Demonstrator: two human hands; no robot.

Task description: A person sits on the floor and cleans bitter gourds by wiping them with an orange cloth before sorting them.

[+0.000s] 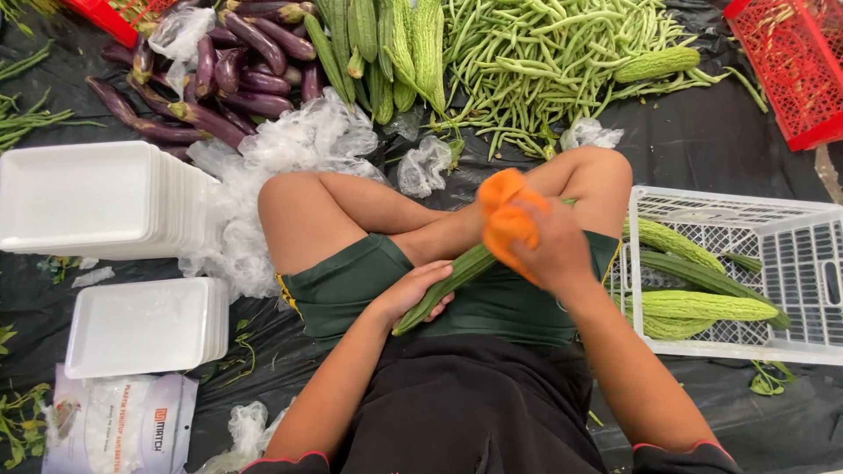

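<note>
I sit cross-legged on a black sheet. My left hand grips the near end of a long green ridged gourd that lies slanted across my lap. My right hand holds an orange cloth pressed against the gourd's far part, which the cloth hides. The cloth looks a little blurred.
A white plastic crate at my right holds several green gourds. Two stacks of white foam trays stand at my left, with crumpled clear plastic beside them. Purple aubergines, gourds and green beans lie ahead. Red crates sit at the far corners.
</note>
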